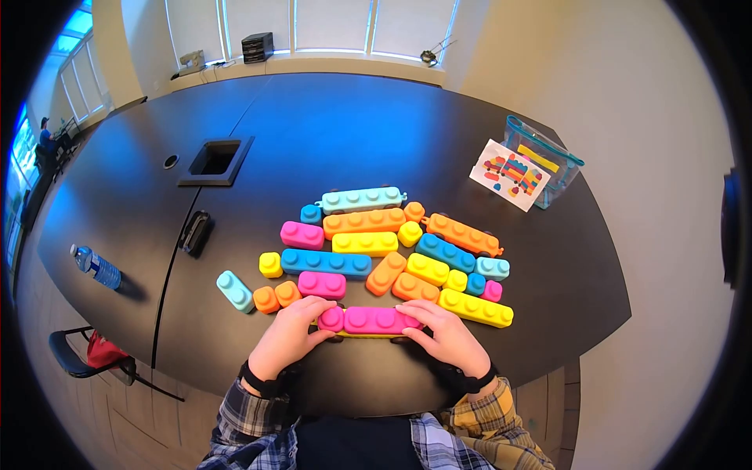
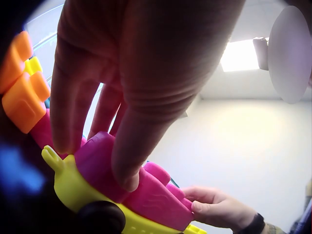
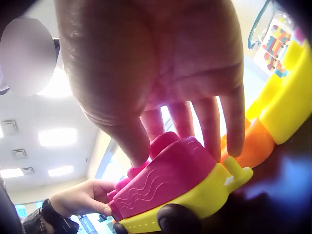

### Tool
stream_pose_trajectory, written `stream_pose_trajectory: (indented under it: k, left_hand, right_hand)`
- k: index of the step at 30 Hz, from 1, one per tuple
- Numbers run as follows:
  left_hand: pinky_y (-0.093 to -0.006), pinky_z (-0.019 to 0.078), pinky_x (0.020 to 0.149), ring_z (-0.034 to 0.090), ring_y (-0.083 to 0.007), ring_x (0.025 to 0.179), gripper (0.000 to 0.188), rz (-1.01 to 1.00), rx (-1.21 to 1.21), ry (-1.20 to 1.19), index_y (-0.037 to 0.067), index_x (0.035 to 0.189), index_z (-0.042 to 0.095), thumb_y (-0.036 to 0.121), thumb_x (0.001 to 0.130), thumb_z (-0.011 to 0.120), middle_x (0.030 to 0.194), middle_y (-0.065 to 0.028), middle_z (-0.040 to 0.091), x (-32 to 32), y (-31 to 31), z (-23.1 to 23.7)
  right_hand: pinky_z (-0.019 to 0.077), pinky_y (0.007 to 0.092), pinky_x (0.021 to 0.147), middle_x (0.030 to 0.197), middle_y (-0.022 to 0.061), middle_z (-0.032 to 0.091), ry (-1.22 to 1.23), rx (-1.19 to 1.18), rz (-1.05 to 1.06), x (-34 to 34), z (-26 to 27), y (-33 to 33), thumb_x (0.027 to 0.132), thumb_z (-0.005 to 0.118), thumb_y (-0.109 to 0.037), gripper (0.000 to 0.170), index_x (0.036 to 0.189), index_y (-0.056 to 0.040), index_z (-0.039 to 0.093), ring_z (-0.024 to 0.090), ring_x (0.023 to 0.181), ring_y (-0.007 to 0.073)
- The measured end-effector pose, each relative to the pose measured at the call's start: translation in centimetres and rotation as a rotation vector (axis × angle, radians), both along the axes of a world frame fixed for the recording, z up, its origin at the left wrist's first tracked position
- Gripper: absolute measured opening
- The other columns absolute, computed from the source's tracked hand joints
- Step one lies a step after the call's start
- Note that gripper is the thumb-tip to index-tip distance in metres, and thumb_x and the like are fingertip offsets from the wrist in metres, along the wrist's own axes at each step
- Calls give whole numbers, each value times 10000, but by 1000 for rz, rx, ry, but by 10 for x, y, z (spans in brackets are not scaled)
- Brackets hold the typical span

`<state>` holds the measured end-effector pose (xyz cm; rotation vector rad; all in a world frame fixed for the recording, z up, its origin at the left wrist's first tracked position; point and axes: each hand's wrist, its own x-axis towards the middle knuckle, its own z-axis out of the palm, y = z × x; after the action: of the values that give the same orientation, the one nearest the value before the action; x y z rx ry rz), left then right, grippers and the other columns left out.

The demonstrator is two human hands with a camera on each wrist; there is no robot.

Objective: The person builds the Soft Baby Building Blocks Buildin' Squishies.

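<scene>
A yellow wheeled train car base (image 2: 68, 183) with black wheels lies at the table's near side, two pink blocks on top. My left hand (image 1: 288, 335) pinches the small one-stud pink block (image 1: 330, 319) at the left end, thumb on the near side and fingers behind. Beside it on the base sits a longer pink block (image 1: 374, 319) with a wavy pattern on its side. My right hand (image 1: 453, 338) grips that block's right end between thumb and fingers. In the right wrist view, the base's hook-like end (image 3: 240, 174) sticks out past the fingers.
Just beyond my hands lie several loose blocks, among them a blue block (image 1: 325, 264) and a yellow block (image 1: 476, 308). Farther off are a light blue wheeled car (image 1: 362, 199) and an orange one (image 1: 462, 234). A picture card (image 1: 509, 175) leans on a clear bag (image 1: 560, 176); a bottle (image 1: 95, 266) stands left.
</scene>
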<state>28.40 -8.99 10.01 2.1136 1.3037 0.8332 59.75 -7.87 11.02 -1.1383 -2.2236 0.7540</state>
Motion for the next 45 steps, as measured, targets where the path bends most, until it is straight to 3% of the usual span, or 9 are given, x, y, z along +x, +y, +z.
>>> stream_pose_trajectory:
  k: [16, 23, 24, 25, 27, 33, 40, 44, 45]
  left_hand:
    - [-367, 607, 929, 716, -301, 1085, 476, 17, -65, -31, 28, 1260, 686, 47, 816, 855, 1207, -133, 718, -3, 0, 0]
    - [-441, 549, 964, 671, -379, 1115, 625, -5, 21, 29, 31, 1308, 642, 98, 737, 888, 1225, -171, 694, -19, 8, 13]
    - [-451, 538, 976, 653, -387, 1122, 676, 86, -119, 51, 34, 1339, 624, 93, 720, 891, 1213, -172, 689, -30, 11, 17]
    - [-462, 535, 968, 644, -390, 1102, 639, 142, 106, 105, 38, 1314, 641, 80, 723, 881, 1180, -164, 691, -41, 15, 14]
    - [-464, 539, 950, 645, -381, 1075, 570, 251, 172, 234, 43, 1263, 660, 63, 731, 864, 1170, -156, 693, -60, 33, 12]
    - [-457, 550, 941, 654, -373, 1051, 441, 263, 100, 444, 57, 1176, 692, 55, 758, 832, 1138, -142, 709, -96, 84, -13]
    - [-459, 563, 920, 666, -362, 1034, 367, 264, 30, 575, 68, 1128, 694, 71, 776, 796, 1091, -124, 710, -92, 92, -8]
    - [-453, 558, 911, 666, -367, 1020, 394, 315, 158, 436, 61, 1134, 686, 77, 756, 797, 1084, -132, 689, -79, 74, 16]
    - [-442, 556, 909, 665, -368, 1023, 407, 239, 193, 266, 56, 1137, 680, 80, 748, 797, 1092, -136, 680, -71, 67, 27]
  right_hand:
    - [544, 422, 1001, 1277, 165, 696, -44, -1, -60, -5, -5, -4, 954, 746, -207, 432, 1337, -39, 639, 667, 1172, 366]
    - [541, 422, 1007, 1295, 170, 694, -34, 76, -88, 3, -6, -4, 956, 753, -241, 469, 1357, -31, 632, 664, 1185, 365]
    - [542, 421, 1004, 1292, 171, 695, -29, 44, -77, 5, -8, -4, 958, 751, -244, 466, 1355, -31, 632, 665, 1184, 367]
    - [544, 421, 1002, 1289, 173, 696, -23, 11, -67, 7, -10, -4, 961, 750, -247, 463, 1354, -31, 632, 666, 1183, 368]
    - [546, 420, 998, 1285, 172, 698, -22, 11, -78, 6, -11, -5, 963, 748, -247, 457, 1350, -32, 634, 669, 1176, 369]
    - [552, 418, 985, 1275, 174, 701, -27, 26, -93, 4, -10, -6, 968, 740, -243, 431, 1331, -33, 641, 677, 1156, 372]
    - [564, 417, 960, 1239, 170, 716, -33, 61, -96, 6, -12, -7, 967, 742, -245, 430, 1327, -33, 643, 691, 1121, 371]
    - [565, 419, 954, 1240, 168, 717, -38, 45, -101, 5, -11, -6, 967, 742, -246, 428, 1327, -36, 644, 692, 1121, 368]
    - [565, 419, 952, 1241, 165, 718, -35, 41, -100, 5, -12, -6, 966, 742, -246, 428, 1327, -39, 644, 692, 1120, 366]
